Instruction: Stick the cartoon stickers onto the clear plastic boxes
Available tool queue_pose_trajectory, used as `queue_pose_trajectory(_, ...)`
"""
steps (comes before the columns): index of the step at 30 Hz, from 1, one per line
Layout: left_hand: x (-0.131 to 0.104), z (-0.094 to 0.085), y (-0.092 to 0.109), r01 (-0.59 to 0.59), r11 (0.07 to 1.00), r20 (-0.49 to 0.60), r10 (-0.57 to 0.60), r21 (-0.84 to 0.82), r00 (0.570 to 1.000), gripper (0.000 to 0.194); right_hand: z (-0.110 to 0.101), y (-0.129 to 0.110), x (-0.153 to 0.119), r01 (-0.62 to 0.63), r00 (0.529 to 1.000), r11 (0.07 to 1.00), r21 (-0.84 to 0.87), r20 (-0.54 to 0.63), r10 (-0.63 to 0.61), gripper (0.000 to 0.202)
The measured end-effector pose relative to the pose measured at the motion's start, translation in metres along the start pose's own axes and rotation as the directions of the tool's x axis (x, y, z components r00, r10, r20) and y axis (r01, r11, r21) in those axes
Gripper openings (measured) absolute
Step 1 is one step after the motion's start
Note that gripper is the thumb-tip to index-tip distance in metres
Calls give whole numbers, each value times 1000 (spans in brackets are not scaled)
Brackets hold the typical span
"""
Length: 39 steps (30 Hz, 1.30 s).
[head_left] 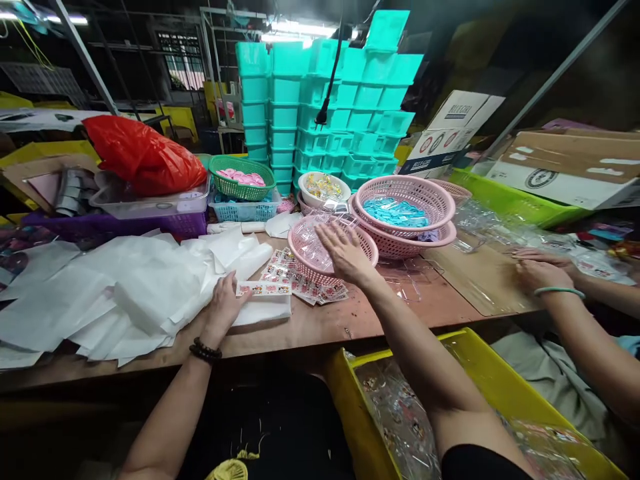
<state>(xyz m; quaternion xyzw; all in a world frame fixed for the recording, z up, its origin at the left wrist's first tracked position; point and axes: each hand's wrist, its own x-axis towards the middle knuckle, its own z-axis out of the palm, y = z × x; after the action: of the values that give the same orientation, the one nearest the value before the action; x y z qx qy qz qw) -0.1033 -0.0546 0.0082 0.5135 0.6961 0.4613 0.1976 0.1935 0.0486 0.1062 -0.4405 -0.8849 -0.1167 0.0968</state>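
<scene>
At the table's near edge, my left hand [226, 308] pinches the end of a narrow sticker strip [265, 289] printed with small pink and coloured figures. Folded white paper [267, 310] lies just under the strip. My right hand [345, 252] reaches over a small pink basket [330, 270], its fingers stretched out. Clear plastic pieces [313, 247] fill that basket; whether my fingertips touch them I cannot tell. More printed sticker sheets [280, 267] are spread partly beneath the basket. Left of my left hand spreads a heap of white paper sheets [145, 287].
Stacked pink baskets [445, 237] hold blue pieces [395, 213]. Behind stand teal bins [285, 113] and a green basket [267, 187]. A yellow crate [345, 400] with packaged items is below the table edge. A co-worker's hands [543, 273] are at the right.
</scene>
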Motion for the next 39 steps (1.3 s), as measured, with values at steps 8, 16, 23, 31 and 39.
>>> queue_pose_trajectory(8,-28,7,47,-620,784,-68,619,14,782,73,-39,-22,-9,-37,991,989,141,-123,55,124)
queue_pose_trajectory(16,-41,15,81,-322,763,290,545,-561,787,63,-58,-85,-66,151,978,808,570,-204,-40,116)
queue_pose_trajectory(23,-42,17,76,410,526,495,24,-745,869,53,-79,-87,-80,61,910,319,946,-184,370,23)
queue_pose_trajectory(31,-43,17,65,423,535,523,42,-731,851,58,-66,-103,-52,-292,953,269,918,303,4,33)
queue_pose_trajectory(39,-39,10,67,392,584,486,4,-711,874,57,-59,-104,-34,-404,898,336,851,438,-30,42)
